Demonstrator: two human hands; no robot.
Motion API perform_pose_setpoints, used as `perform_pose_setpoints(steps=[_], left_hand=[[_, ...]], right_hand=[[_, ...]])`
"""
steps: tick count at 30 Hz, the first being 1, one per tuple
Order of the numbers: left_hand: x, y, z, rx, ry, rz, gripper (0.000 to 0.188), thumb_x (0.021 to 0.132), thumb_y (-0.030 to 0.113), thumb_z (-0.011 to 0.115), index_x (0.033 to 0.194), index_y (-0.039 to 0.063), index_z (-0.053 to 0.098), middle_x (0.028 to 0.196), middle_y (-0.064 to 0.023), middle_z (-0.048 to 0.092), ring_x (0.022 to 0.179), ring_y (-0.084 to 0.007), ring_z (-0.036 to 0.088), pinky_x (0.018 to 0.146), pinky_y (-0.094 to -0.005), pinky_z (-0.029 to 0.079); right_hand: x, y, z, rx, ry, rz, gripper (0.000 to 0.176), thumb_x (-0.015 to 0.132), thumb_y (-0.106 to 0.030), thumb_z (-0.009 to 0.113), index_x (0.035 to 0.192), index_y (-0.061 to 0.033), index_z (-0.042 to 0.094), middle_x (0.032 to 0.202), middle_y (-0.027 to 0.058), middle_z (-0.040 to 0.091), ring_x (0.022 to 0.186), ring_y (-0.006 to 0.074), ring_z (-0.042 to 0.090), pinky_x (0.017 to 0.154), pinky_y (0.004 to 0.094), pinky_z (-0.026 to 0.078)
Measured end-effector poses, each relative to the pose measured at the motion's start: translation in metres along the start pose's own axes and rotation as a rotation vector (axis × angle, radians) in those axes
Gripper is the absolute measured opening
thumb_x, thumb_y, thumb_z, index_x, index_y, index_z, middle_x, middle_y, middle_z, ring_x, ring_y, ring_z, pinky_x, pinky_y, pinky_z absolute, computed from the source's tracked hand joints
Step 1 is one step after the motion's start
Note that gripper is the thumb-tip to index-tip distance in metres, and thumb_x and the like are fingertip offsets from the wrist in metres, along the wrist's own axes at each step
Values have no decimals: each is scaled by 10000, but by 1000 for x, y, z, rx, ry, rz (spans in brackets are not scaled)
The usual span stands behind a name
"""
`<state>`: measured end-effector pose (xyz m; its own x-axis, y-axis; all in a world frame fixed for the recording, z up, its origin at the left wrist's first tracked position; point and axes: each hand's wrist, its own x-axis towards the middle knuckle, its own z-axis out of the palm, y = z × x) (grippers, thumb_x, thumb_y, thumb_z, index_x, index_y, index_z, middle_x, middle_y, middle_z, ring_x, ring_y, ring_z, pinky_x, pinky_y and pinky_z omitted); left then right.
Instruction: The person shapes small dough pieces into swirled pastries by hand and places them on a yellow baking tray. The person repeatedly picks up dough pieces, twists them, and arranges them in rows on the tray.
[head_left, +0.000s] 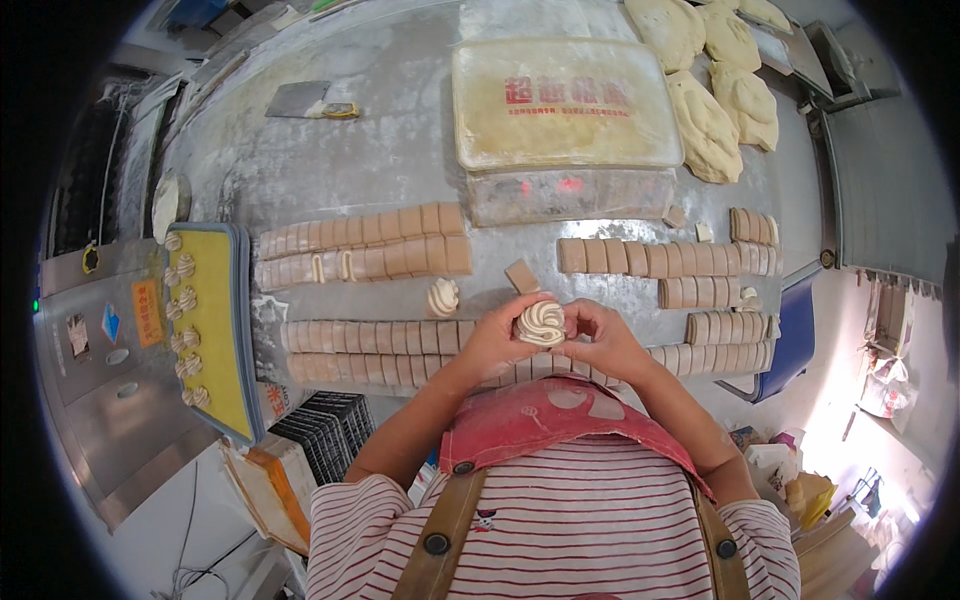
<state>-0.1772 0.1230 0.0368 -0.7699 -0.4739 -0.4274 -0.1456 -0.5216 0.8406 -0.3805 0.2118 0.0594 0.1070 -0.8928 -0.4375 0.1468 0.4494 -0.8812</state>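
Note:
A swirled brown-and-white dough roll (541, 323) is held between my left hand (495, 337) and my right hand (606, 337), near the front edge of the metal table. Just beyond the fingers lies a loose flat piece of brown dough (522, 276). Another swirled roll (443, 297) rests on the table to the left. Rows of cut brown dough pieces (375, 337) run along the front edge, partly hidden by my hands and forearms. Further rows of pieces lie at the back left (364, 244) and on the right (649, 259).
A tray with a yellow surface (214, 300) holding several swirled rolls stands at the left. Further back are a dough scraper (300, 100) and a lidded plastic box (566, 142). Large lumps of pale dough (701, 124) lie at the back right. A blue chair-like object (786, 341) stands beyond the right edge.

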Motion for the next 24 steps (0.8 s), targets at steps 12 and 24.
perform_pose_setpoints(steps=[12,24], left_hand=[[-6,9,1,68,77,115,740,789,-11,768,1443,50,429,1269,-58,592,1160,-148,569,986,-283,461],[-58,13,-62,1088,582,289,519,772,1,705,1267,36,551,1245,-157,614,1141,-343,588,979,-418,482]], right_hand=[[7,22,14,-235,226,-159,174,859,-89,668,1012,-9,692,813,8,578,745,100,520,664,284,441],[1,25,25,284,122,37,370,944,-117,635,1286,9,578,1014,59,676,931,127,634,839,279,524]])
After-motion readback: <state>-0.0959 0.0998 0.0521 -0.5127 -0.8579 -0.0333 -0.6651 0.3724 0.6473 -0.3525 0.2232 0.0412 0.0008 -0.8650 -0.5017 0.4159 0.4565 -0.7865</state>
